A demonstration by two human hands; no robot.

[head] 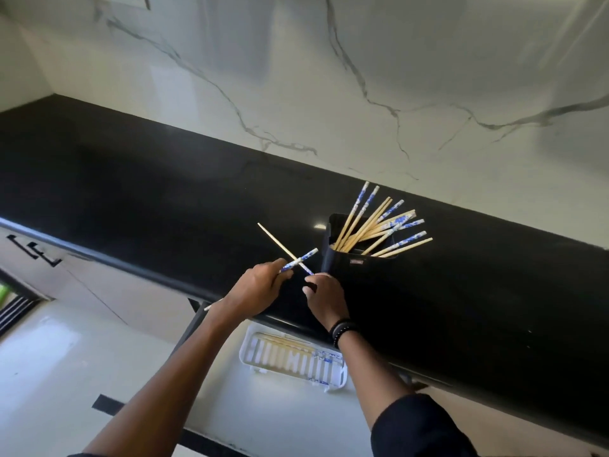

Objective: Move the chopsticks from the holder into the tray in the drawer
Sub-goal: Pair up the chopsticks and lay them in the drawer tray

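A black holder (342,258) stands on the black countertop (131,192) with several wooden chopsticks (379,222), blue-and-white at their tops, fanned out of it. My left hand (257,288) grips one chopstick (301,258) whose patterned end points toward the holder. My right hand (321,295) pinches the patterned end of a second chopstick (276,240) that slants up to the left; the two cross just left of the holder. Below the counter edge a white slotted tray (296,359) lies in the open drawer, with several chopsticks in it.
A white marble-patterned wall (329,77) rises behind the counter. Cabinet fronts with black handles (33,250) run under the counter at left. Pale floor with a dark stripe (108,405) lies below. My right wrist wears a dark beaded band (341,329).
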